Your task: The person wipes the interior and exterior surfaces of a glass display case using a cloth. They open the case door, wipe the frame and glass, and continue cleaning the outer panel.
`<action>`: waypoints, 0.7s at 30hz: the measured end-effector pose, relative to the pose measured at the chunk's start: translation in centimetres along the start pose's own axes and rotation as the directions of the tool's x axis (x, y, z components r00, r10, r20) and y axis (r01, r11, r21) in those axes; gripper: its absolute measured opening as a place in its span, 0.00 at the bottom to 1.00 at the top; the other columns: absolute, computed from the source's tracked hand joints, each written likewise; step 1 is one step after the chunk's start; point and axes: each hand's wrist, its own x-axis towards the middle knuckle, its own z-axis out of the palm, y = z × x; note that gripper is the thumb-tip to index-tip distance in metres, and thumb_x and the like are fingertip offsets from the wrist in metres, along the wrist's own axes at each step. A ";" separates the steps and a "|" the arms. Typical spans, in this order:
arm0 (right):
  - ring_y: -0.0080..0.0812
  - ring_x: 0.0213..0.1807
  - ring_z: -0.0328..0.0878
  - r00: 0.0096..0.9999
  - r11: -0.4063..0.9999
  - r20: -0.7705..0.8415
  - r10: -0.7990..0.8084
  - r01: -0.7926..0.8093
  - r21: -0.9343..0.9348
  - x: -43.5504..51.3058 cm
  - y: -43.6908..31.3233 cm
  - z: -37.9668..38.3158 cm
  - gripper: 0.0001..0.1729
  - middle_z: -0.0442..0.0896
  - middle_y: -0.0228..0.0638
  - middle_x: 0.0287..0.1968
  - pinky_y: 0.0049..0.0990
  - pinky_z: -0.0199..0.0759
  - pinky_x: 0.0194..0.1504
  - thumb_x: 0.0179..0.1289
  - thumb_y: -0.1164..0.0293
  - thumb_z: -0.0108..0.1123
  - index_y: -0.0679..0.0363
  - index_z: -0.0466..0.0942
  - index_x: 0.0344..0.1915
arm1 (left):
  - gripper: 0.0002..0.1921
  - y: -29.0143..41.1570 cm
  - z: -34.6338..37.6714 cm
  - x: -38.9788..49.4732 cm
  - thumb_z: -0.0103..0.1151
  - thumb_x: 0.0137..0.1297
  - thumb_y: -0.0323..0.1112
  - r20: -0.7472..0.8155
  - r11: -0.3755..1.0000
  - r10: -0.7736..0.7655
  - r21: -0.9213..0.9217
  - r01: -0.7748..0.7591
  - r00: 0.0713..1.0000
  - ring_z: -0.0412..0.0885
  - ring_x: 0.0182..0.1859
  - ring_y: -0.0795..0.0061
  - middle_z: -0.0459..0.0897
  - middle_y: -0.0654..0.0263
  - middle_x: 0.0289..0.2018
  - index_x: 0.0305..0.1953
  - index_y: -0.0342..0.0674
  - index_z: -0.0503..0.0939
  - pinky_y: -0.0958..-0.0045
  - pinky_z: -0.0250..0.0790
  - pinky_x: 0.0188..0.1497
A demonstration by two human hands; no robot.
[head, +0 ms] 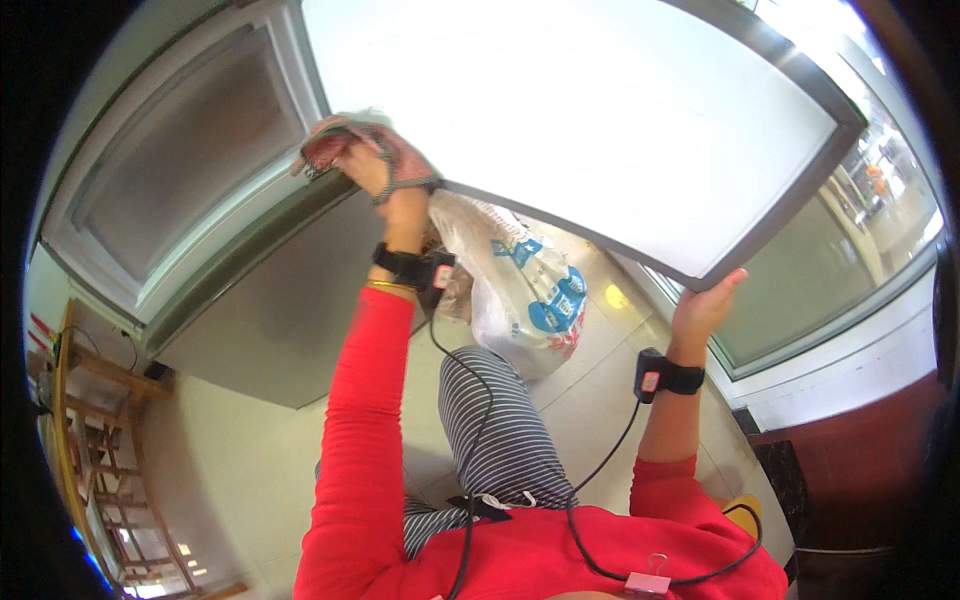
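Observation:
A reddish cloth (409,154) with a dark striped edge is in my left hand (365,169), slightly blurred. That hand is at the lower left part of a large, overexposed white panel (570,127) with a grey rim, which looks like an open refrigerator door. My right hand (703,307) holds the panel's lower right corner, with some fingers hidden behind it. To the left stands a grey cabinet-like appliance with a pale-framed upper section (187,150) and a grey lower front (277,300).
A white plastic bag (517,292) with blue and red print hangs or stands below the panel, before my striped trouser leg (495,427). Wooden slatted furniture (112,465) is at left. A glass door (795,247) stands at right. Black cables (480,442) run from my wrist straps.

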 end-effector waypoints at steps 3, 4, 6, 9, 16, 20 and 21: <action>0.33 0.64 0.74 0.997 0.999 -0.064 0.052 -0.051 0.014 -0.4 0.8 -0.7 0.39 0.76 0.38 0.62 0.32 0.65 0.67 0.81 0.43 0.33 0.68 0.68 0.66 | 0.26 2.2 -0.6 4.4 0.50 0.70 0.41 0.160 0.995 -0.095 -0.002 0.096 0.983 0.67 0.64 0.45 0.73 0.42 0.56 0.61 0.26 0.68 0.48 0.49 0.72; 0.33 0.63 0.74 0.996 0.967 -0.081 -0.031 0.010 -0.256 -0.6 1.0 -0.9 0.38 0.77 0.38 0.61 0.32 0.65 0.66 0.81 0.43 0.32 0.67 0.68 0.66 | 0.26 3.8 -0.6 5.3 0.49 0.70 0.43 0.053 0.989 0.109 0.098 -0.114 0.993 0.66 0.65 0.45 0.73 0.41 0.57 0.60 0.27 0.68 0.46 0.47 0.73; 0.33 0.66 0.71 0.999 0.982 0.019 -0.048 0.050 -0.184 -1.1 1.0 -1.0 0.38 0.74 0.38 0.65 0.32 0.63 0.67 0.82 0.45 0.31 0.67 0.64 0.70 | 0.28 7.6 -0.2 7.4 0.48 0.72 0.49 -0.058 0.910 0.414 0.056 -0.412 0.908 0.63 0.68 0.42 0.72 0.40 0.60 0.62 0.30 0.69 0.41 0.41 0.76; 0.33 0.69 0.67 0.979 0.985 0.194 -0.069 0.098 -0.144 -2.0 0.3 -0.7 0.38 0.69 0.38 0.69 0.33 0.59 0.70 0.82 0.45 0.31 0.66 0.57 0.74 | 0.28 14.6 -0.3 9.0 0.53 0.70 0.55 0.030 0.836 0.547 -0.072 -0.544 0.837 0.67 0.67 0.44 0.78 0.47 0.54 0.58 0.35 0.76 0.40 0.38 0.78; 0.35 0.71 0.60 0.914 0.918 0.405 -0.025 0.182 -0.353 -4.4 -1.9 -1.9 0.48 0.65 0.42 0.69 0.34 0.51 0.72 0.76 0.36 0.40 0.71 0.55 0.72 | 0.24 29.3 -5.9 4.5 0.62 0.60 0.55 -0.076 0.513 0.769 -0.519 -0.684 0.634 0.70 0.63 0.51 0.79 0.59 0.51 0.48 0.42 0.81 0.37 0.44 0.74; 0.44 0.82 0.41 0.966 0.819 0.255 -0.034 0.173 -0.547 -5.8 -1.3 -4.3 0.50 0.45 0.52 0.80 0.39 0.33 0.79 0.77 0.45 0.45 0.75 0.40 0.77 | 0.16 31.0 -5.9 1.9 0.61 0.56 0.46 -0.076 0.490 0.743 -0.615 -0.618 0.665 0.72 0.57 0.51 0.77 0.59 0.40 0.36 0.39 0.82 0.33 0.43 0.74; 0.45 0.78 0.50 0.955 0.841 0.293 -0.039 0.190 -0.507 -6.1 -0.9 -4.6 0.56 0.53 0.51 0.77 0.42 0.42 0.77 0.72 0.40 0.50 0.75 0.43 0.76 | 0.13 30.9 -5.5 1.7 0.60 0.56 0.44 -0.061 0.489 0.753 -0.614 -0.620 0.655 0.73 0.56 0.52 0.77 0.61 0.37 0.32 0.39 0.82 0.32 0.42 0.75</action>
